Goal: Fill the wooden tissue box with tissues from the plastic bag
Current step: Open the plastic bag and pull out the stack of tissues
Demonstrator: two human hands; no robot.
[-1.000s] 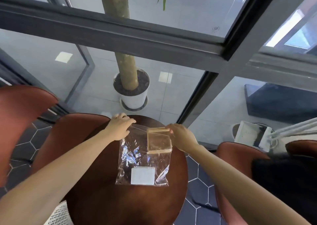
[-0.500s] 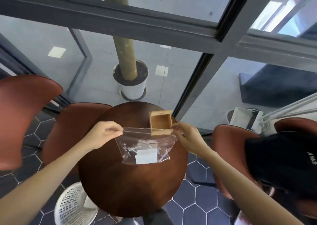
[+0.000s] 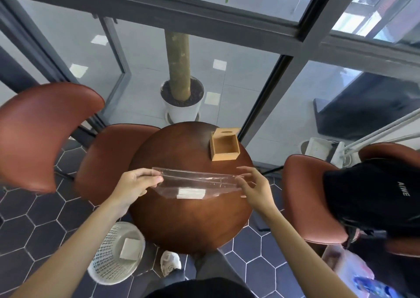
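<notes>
Plastic bag (image 3: 195, 185) taut between left grip (image 3: 138, 183) and right grip (image 3: 252, 187); seemingly airborne

Both bare forearms reach forward from the bottom corners, converging. The left hand (image 3: 138, 183) is curled, thumb pressed over the bent fingers (image 3: 156, 180) in a pinch on the bag (image 3: 195, 182). The right hand (image 3: 254, 187) pinches the bag's other end, its upper fingers (image 3: 246, 169) spread loose

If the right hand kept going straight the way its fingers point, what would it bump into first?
The right hand points up and left across the clear plastic bag that it already holds. Beyond the bag, it would probably meet the wooden tissue box on the round table, though depth is hard to judge.
</notes>
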